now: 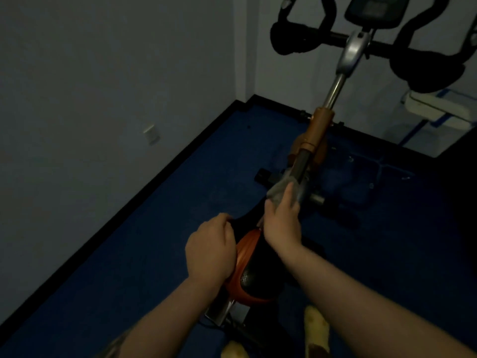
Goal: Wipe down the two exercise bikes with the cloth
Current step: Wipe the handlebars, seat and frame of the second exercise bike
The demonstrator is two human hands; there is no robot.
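Observation:
An orange and black exercise bike stands below me on the blue floor; its orange frame tube (318, 130) runs up to black handlebars (296, 40) and a console (374, 11). My right hand (282, 218) holds a grey cloth (280, 189) against the dark lower part of the frame tube, fingers wrapped over it. My left hand (210, 250) grips the front of the orange and black saddle (249, 277), fingers curled over its nose. Only one bike is in view.
A grey wall (103, 99) with a black skirting runs along the left, with a small socket (152, 134) on it. A white and blue object (433, 109) stands at the far right by the wall. The bike's pedals and base bars stick out beside the frame. My feet show at the bottom edge.

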